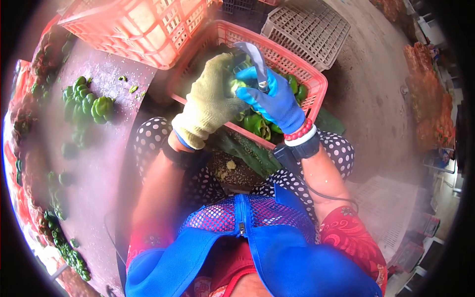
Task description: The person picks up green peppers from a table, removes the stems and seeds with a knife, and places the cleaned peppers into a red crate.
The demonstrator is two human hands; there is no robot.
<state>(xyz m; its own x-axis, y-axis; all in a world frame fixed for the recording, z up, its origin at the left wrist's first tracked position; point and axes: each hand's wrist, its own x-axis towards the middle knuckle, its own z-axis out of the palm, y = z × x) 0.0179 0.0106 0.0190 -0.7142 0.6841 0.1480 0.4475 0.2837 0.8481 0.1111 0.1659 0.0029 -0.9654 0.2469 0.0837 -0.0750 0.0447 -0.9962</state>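
Note:
My left hand (210, 96), in a pale yellow knit glove, is closed around a green pepper (238, 83); only a light green part shows between the two hands, and it is hazy. My right hand (277, 99), in a blue glove, grips a curved knife (257, 58) whose blade points up and away from me. Both hands are close together above a pink plastic basket (316, 81). Inside it lie several green peppers (257, 124), some cut open.
A larger pink crate (143, 29) stands at the far left and a grey crate (307, 29) at the far right. Green peppers (101, 109) lie on the surface at left, with pale bits scattered near them. A cable (326, 197) runs along my right forearm.

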